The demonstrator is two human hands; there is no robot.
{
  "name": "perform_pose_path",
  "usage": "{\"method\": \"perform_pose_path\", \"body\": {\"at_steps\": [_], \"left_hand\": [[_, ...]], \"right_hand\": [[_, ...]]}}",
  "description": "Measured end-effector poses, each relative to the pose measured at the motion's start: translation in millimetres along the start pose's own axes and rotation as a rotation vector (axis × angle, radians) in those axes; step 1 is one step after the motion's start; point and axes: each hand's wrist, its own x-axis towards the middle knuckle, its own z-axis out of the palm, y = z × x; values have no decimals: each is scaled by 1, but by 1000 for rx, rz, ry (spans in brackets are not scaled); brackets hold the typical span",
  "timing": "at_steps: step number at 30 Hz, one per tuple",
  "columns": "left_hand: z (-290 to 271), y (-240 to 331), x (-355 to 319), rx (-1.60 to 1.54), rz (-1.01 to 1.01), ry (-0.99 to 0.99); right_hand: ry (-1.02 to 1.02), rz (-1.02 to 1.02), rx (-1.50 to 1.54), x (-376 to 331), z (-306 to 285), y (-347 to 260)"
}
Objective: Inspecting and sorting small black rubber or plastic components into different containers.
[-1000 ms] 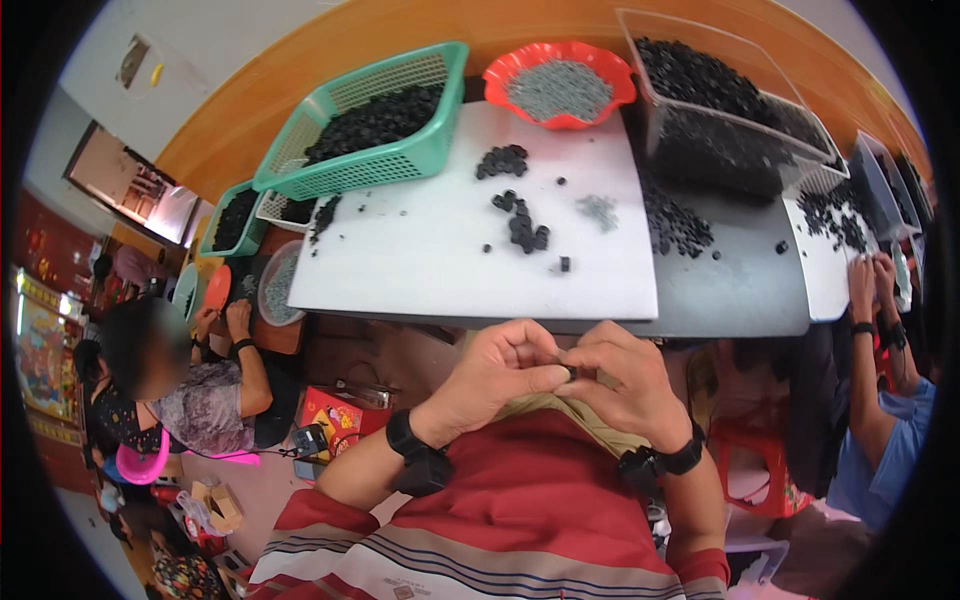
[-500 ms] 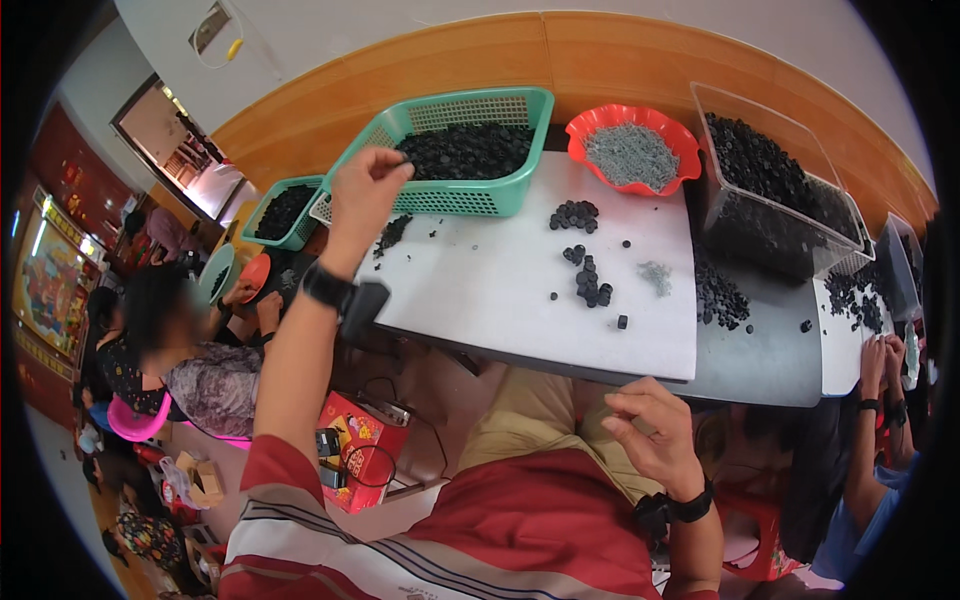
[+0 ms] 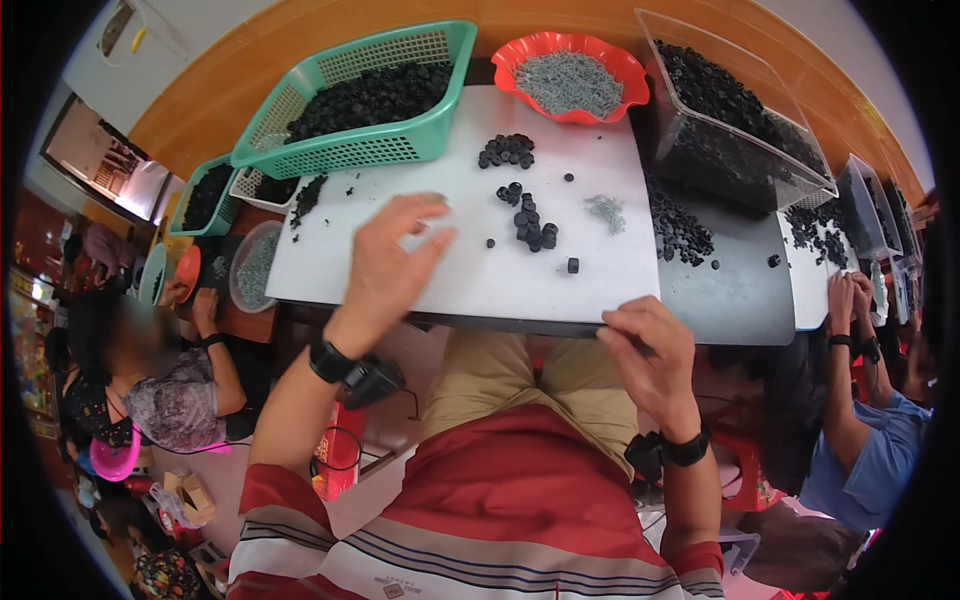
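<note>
L hand [image 3: 395, 265] spread, seems empty; R hand [image 3: 655, 355] curled, can't tell contents; blk parts [image 3: 528, 222] 12 o'c, prob. for reach.

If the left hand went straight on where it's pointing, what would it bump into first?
Probably the upper cluster of small black pieces on the white board, ahead and to the right of the left hand. Its height is unclear, so it might pass over them.

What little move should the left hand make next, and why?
Maybe reach right to the black cylindrical pieces, because the left hand is over the white board with thumb and fingers apart, and those pieces lie loose nearby.
</note>
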Motion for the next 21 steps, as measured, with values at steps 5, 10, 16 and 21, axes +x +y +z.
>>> {"method": "perform_pose_path", "body": {"at_steps": [5,10,16,21], "left_hand": [[34,26,-27,-23,88,-105],[47,36,-35,-47,95,-64],[50,44,-43,-129,0,-102],[57,49,-54,-450,-245,-128]], "right_hand": [[22,-1,-166,21,13,7],[-66,-20,-411,41,24,0],[-212,22,-661,53,28,4],[-184,-24,-382,51,25,0]]}}
